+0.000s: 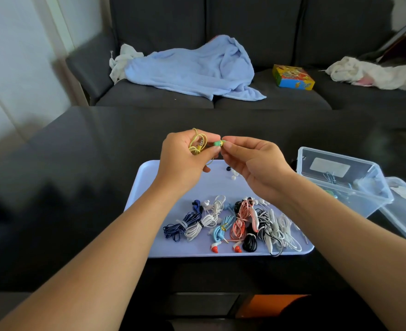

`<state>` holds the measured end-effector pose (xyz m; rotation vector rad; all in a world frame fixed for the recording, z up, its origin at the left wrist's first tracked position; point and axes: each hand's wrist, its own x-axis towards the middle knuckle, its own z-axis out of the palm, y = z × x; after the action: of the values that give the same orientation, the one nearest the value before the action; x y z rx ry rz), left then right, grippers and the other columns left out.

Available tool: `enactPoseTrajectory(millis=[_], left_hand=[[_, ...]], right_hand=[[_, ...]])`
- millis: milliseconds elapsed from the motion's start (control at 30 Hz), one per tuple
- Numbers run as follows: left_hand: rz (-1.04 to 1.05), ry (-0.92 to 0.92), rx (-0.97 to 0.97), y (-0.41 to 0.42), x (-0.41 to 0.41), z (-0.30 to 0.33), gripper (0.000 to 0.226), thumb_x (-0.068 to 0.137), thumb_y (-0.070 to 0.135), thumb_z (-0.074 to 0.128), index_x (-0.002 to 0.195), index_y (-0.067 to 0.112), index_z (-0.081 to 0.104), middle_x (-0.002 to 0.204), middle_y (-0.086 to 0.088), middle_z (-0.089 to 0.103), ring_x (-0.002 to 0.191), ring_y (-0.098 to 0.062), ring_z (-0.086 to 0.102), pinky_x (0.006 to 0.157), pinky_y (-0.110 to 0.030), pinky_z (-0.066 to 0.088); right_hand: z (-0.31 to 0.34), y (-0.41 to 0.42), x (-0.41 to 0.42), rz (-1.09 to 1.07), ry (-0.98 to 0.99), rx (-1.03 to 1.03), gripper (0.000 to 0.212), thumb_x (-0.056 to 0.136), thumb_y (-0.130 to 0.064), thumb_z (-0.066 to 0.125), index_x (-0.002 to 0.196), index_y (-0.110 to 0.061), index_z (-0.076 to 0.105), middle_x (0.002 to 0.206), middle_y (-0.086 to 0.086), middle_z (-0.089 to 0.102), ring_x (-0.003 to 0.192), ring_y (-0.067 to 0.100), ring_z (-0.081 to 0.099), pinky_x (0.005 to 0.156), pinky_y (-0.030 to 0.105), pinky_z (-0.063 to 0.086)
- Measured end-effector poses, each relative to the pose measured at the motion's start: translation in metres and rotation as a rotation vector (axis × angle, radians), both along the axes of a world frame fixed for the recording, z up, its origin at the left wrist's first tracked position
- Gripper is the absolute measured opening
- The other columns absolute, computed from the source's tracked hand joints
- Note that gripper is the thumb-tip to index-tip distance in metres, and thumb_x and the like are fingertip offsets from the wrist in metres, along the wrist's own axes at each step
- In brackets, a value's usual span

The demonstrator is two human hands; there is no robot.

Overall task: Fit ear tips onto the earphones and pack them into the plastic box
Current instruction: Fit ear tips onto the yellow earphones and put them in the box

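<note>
Both hands are raised over the far edge of the lilac tray [147, 211] on the dark worktop [77, 163]. The left hand [185, 161] has its grip closed round a coiled yellow earphone [197, 145], pinching its green earbud [217, 143]. The right hand [252, 163] pinches at the bud's tip. Below the grips lie bundled earphones [233, 223]; loose ear tips [233, 174] sit just under them. The clear plastic box [340, 177] stands right of the right grip.
</note>
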<state>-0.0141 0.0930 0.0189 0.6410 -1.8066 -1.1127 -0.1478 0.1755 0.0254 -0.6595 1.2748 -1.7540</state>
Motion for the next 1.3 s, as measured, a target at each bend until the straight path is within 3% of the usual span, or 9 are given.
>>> enactPoseTrajectory(millis=[267, 433, 700, 933, 1100, 1300], left_hand=[[0.046, 0.029, -0.005, 0.003, -0.003, -0.002, 0.016, 0.085, 0.005, 0.075, 0.101, 0.007, 0.076, 0.075, -0.001, 0.073, 0.065, -0.013, 0.072, 0.05, -0.023, 0.055], [0.022, 0.106, 0.075, 0.005, -0.006, 0.001, 0.015, 0.086, 0.004, 0.075, 0.101, 0.004, 0.076, 0.077, -0.012, 0.074, 0.07, -0.022, 0.072, 0.052, -0.023, 0.055], [-0.077, 0.082, 0.141, 0.001, -0.007, -0.001, 0.019, 0.092, 0.007, 0.069, 0.111, 0.009, 0.073, 0.092, -0.009, 0.075, 0.08, -0.019, 0.074, 0.057, -0.024, 0.057], [-0.088, -0.029, 0.08, -0.003, -0.005, -0.006, 0.017, 0.094, 0.005, 0.064, 0.109, 0.005, 0.073, 0.086, -0.011, 0.073, 0.075, -0.013, 0.072, 0.059, -0.029, 0.059], [-0.053, -0.063, 0.022, -0.005, -0.004, -0.007, 0.015, 0.093, 0.008, 0.066, 0.107, 0.006, 0.074, 0.079, -0.009, 0.073, 0.071, -0.016, 0.072, 0.06, -0.032, 0.061], [-0.069, 0.02, 0.137, -0.001, -0.004, -0.003, 0.016, 0.092, 0.006, 0.068, 0.107, 0.005, 0.074, 0.085, -0.012, 0.074, 0.071, -0.017, 0.072, 0.059, -0.027, 0.058]], right_hand=[[-0.002, 0.0, 0.002, -0.089, 0.205, 0.019, 0.014, 0.089, 0.002, 0.069, 0.1, -0.004, 0.075, 0.091, 0.012, 0.077, 0.087, 0.021, 0.074, 0.081, 0.023, 0.059], [-0.002, 0.0, 0.003, -0.132, 0.295, 0.029, 0.013, 0.087, -0.005, 0.075, 0.097, -0.013, 0.078, 0.093, 0.009, 0.078, 0.095, 0.025, 0.075, 0.092, 0.04, 0.059], [0.004, 0.003, 0.005, -0.072, 0.046, 0.012, 0.016, 0.087, -0.002, 0.072, 0.102, -0.006, 0.076, 0.092, 0.011, 0.076, 0.086, 0.021, 0.07, 0.079, 0.026, 0.058], [0.002, 0.003, 0.006, -0.037, -0.069, 0.027, 0.018, 0.088, 0.0, 0.07, 0.106, 0.003, 0.072, 0.085, 0.011, 0.074, 0.075, 0.016, 0.071, 0.068, 0.019, 0.058], [0.004, 0.006, 0.002, -0.093, 0.223, 0.089, 0.01, 0.087, -0.006, 0.073, 0.096, -0.003, 0.076, 0.081, 0.009, 0.076, 0.076, 0.016, 0.073, 0.07, 0.023, 0.059], [0.006, 0.005, 0.007, -0.129, 0.325, 0.106, 0.004, 0.088, -0.009, 0.074, 0.091, -0.009, 0.077, 0.077, 0.004, 0.077, 0.076, 0.016, 0.075, 0.077, 0.029, 0.059]])
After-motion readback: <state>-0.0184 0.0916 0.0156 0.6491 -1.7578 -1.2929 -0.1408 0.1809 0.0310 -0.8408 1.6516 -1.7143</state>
